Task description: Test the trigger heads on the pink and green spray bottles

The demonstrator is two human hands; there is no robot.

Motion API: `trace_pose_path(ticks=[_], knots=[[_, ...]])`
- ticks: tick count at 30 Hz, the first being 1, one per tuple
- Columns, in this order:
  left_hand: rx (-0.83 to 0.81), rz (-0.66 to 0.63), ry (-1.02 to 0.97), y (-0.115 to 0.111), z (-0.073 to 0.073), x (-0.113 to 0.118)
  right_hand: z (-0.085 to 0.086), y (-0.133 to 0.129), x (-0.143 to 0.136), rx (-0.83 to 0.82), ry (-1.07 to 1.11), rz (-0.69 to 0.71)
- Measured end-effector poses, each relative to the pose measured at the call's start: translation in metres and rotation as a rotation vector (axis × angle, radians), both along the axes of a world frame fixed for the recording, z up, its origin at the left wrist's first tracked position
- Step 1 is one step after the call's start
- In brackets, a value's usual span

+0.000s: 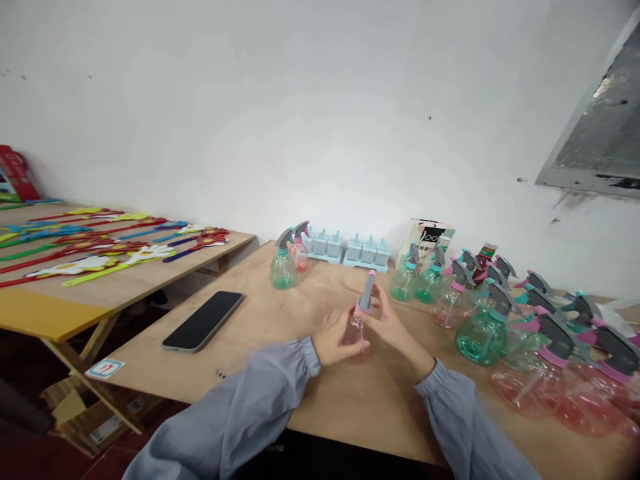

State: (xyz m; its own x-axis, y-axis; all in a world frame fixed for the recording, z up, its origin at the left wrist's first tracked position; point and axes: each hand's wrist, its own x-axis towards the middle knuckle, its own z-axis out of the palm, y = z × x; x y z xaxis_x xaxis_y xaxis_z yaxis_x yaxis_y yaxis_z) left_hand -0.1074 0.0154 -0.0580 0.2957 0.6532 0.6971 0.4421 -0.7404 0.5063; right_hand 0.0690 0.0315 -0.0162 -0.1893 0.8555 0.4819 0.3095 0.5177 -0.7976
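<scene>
A pink spray bottle point(357, 332) with a grey and pink trigger head point(369, 291) stands upright at the middle of the wooden table, between my two hands. My left hand point(336, 339) is wrapped round the clear body from the left, thumb on the near side. My right hand point(387, 323) grips the neck and spray head from the right. The bottle's lower part is partly covered by my fingers. To the left behind it stand a green spray bottle point(283, 272) and a second pink spray bottle point(300, 253).
Many green and pink spray bottles point(483, 337) crowd the table's right side. Light-blue popsicle moulds point(367, 253) and a printed box point(425, 237) stand along the wall. A phone point(204, 321) lies at left. Colourful hand-shaped sticks point(100, 243) cover the neighbouring table.
</scene>
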Motion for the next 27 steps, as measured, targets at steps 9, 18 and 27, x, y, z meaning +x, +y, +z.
trace_pose_path(ticks=[9,18,27], knots=[[0.021,0.294,-0.214,0.028,0.046,-0.064,0.007,-0.007,0.012,0.063,0.027,-0.11],[-0.443,0.864,-0.121,0.112,0.074,-0.147,0.019,-0.013,0.02,0.091,-0.026,-0.15],[-0.409,0.684,0.035,0.093,0.054,-0.111,0.038,-0.027,0.024,0.112,0.142,-0.085]])
